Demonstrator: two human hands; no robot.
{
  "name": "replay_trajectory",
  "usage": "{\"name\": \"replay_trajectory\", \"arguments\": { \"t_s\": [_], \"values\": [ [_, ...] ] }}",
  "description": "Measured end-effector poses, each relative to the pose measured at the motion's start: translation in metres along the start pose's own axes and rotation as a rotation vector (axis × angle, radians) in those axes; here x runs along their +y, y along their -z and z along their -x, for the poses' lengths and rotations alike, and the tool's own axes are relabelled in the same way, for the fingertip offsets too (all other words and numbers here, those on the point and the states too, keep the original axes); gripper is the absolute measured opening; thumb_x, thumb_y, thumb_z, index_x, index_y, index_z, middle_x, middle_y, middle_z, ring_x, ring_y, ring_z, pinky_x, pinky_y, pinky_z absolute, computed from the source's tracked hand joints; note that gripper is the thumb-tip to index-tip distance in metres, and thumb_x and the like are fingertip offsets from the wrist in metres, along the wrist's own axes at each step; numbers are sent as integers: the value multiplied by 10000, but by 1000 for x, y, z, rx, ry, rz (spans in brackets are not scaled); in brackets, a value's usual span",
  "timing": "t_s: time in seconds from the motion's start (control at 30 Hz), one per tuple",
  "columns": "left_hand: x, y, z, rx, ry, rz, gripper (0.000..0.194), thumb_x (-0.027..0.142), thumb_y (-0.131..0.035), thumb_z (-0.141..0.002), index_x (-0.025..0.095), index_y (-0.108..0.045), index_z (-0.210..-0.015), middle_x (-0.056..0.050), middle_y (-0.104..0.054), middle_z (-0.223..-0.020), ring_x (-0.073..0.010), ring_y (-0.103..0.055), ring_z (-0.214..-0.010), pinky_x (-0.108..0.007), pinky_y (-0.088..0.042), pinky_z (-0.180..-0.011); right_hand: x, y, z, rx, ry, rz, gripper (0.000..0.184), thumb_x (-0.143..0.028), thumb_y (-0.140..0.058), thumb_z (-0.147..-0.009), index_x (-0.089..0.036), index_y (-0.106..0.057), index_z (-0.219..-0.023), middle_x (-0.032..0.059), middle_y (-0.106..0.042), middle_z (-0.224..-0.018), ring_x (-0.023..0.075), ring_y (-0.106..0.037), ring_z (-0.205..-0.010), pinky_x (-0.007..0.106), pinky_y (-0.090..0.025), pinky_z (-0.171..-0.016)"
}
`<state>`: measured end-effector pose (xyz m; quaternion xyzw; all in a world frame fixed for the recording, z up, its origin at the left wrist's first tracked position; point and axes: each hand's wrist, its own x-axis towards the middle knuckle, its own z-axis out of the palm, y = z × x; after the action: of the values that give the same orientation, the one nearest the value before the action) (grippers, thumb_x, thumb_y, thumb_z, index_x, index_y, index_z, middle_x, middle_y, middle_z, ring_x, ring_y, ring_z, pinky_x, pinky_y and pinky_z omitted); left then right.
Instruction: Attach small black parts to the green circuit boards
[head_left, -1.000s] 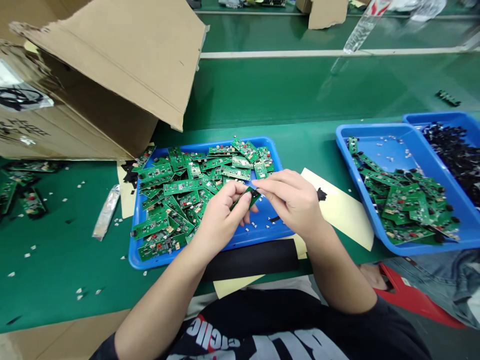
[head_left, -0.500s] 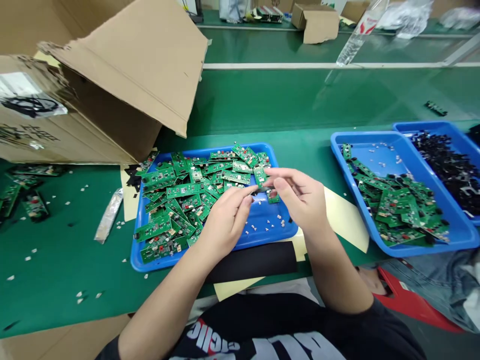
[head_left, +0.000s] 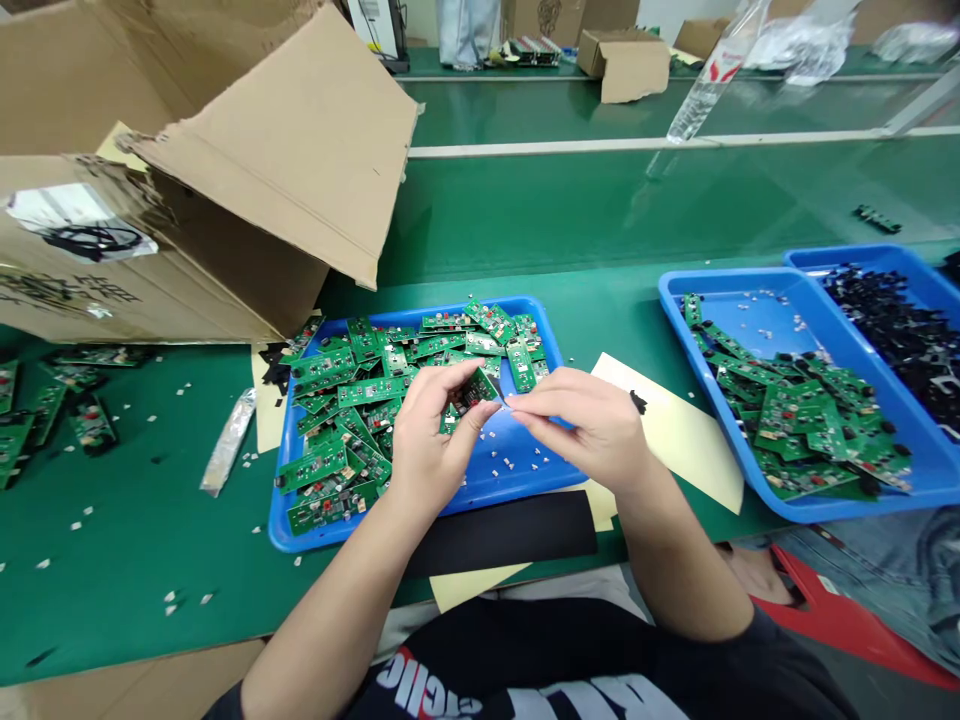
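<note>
My left hand is closed around a small green circuit board, held tilted above the blue tray of boards. Fingers and thumb grip the board by its edges. Against its right end, my right hand pinches something small between thumb and forefinger; a dark sliver shows there, too small to name. Many loose green circuit boards lie heaped in the tray beneath, mostly on the left and at the back. Small white bits are scattered over the tray's bare right part.
An open cardboard box stands at back left. On the right, a second blue tray holds more boards, and another holds black parts. Yellow paper and a black strip lie nearby. A person sits at right.
My left hand has tipped the board up into a grip at its edges. My right hand's fingers, spread before, have closed into a pinch at the board's end. The view has shifted slightly.
</note>
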<state>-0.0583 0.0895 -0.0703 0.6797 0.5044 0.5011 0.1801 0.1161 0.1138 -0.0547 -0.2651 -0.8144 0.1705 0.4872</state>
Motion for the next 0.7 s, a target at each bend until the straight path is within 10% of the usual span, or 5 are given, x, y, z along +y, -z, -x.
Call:
{"name": "replay_trajectory", "arguments": {
  "t_s": [0.33, 0.7],
  "values": [
    [0, 5, -3, 92, -130, -13, 300, 196, -696, -788, 214, -620, -1078, -52, -698, -1043, -205, -648, -1022, -423, -518, -951, 1, 14, 1, 16, -189, -72, 191, -260, -615, -856, -208, -680, -1029, 57, -724, -989, 184, -665, -960, 423, -474, -978],
    [5, 6, -1, 177, -450, -269, 350, 98, -722, -746, 219, -615, -1056, -30, -733, -1002, -197, -706, -935, -313, -597, -785, -15, -5, 1, -16, -565, -447, 86, -226, -637, -821, -183, -711, -827, 11, -710, -765, 117, -647, -687, 273, -544, -687]
  ]
}}
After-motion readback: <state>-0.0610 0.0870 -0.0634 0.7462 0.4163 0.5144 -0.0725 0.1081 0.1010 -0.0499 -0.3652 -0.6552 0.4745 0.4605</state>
